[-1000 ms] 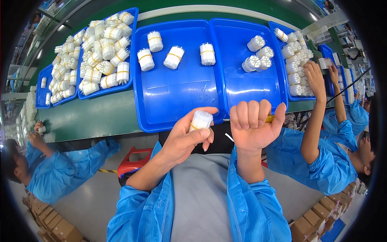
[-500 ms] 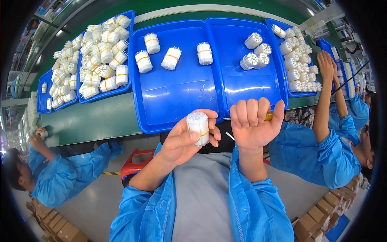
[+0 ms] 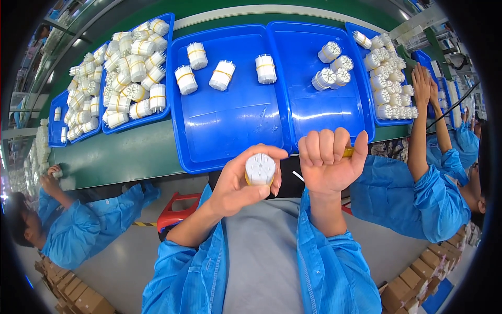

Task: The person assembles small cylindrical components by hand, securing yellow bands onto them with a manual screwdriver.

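The person's left hand point(image 3: 232, 189) wraps a white cylinder point(image 3: 260, 168) between thumb and fingers, its segmented end face tipped up toward the head; the right hand point(image 3: 330, 171), just beside it, is curled round a yellow rod point(image 3: 349, 152), mostly hidden. The step in hand looks like a check of that end face; the next move seems to call for a light, steady turn of the cylinder, with the rod clear. Beyond lie a left blue tray point(image 3: 225, 128) with four separate banded cylinders point(image 3: 221, 75) and a right blue tray point(image 3: 332, 125) with four clustered cylinders point(image 3: 329, 52).
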The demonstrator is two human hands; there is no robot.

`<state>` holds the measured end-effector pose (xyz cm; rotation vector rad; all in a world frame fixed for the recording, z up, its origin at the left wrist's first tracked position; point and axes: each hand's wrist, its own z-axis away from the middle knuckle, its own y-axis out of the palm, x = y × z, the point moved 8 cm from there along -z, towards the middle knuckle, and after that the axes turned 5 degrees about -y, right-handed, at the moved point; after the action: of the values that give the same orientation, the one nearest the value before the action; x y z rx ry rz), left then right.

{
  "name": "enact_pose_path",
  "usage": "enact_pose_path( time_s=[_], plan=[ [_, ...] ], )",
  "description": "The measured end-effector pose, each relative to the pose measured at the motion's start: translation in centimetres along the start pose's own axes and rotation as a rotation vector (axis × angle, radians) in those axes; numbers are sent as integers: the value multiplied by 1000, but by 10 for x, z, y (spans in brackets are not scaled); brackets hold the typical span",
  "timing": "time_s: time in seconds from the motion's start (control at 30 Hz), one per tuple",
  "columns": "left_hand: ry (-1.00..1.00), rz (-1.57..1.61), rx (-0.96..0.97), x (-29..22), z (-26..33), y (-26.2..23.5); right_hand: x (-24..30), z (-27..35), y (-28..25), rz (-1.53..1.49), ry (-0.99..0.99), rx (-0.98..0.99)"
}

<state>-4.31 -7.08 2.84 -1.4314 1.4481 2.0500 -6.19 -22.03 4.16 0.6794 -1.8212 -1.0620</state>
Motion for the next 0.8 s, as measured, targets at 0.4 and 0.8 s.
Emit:
enact_pose_path(
  time_s=[0.4, 0.8],
  plan=[
    [-121, 223, -113, 12, -3, -9, -2, 0, -3, 7, 7, 2],
    [-113, 579, -298, 5, -25, -56, 45, -15, -40, 777, -8, -170]
  ],
)
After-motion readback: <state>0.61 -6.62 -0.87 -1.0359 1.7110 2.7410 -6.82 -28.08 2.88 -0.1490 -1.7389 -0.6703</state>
